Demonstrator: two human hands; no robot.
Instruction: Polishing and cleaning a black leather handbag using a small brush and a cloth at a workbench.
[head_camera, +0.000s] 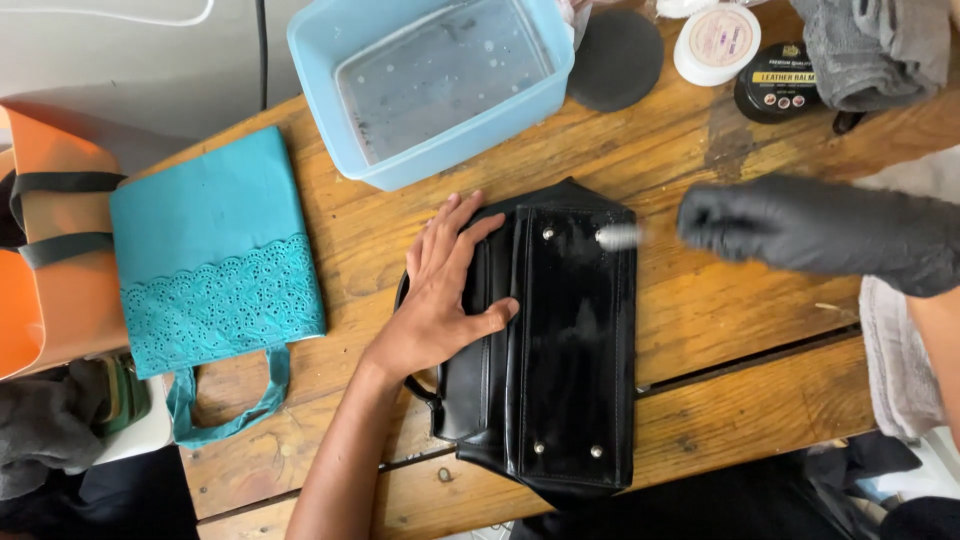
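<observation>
A black handbag lies base-up on a wooden table. The bare left hand presses flat on its left side, fingers spread. The black-gloved right hand, blurred, fingers curled together, holds a small whitish object at the bag's upper right corner.

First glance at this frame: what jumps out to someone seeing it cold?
A glossy black handbag lies bottom-up at the middle of the wooden table, pinned by the bare left hand. The right hand, in a black glove, is blurred beside the bag's upper right corner. A teal lace-trimmed bag lies to the left, a light blue tub above.
</observation>
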